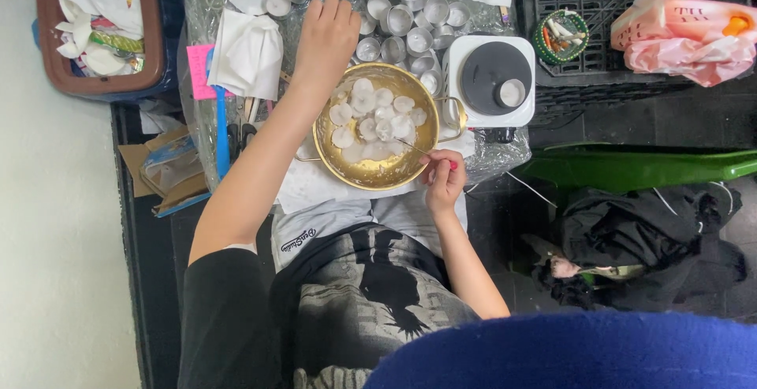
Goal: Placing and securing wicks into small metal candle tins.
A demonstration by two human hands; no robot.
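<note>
A gold metal pan [377, 171] holds several white wax discs [377, 117]. My right hand [443, 176] sits at the pan's near right rim, pinching a thin metal tool with a red end [418, 151] that points into the pan. My left hand [325, 38] reaches past the pan's far left rim, palm down, fingers toward a cluster of small empty metal cups [394, 18]. Whether it holds a cup is hidden.
A white single-burner hot plate [495, 81] with one metal cup on it stands right of the pan. White paper towels [248, 54] and a blue tool [221, 133] lie left. A brown bin [154, 38] of waste paper sits far left; a black crate [599, 3] and pink bag [682, 38] far right.
</note>
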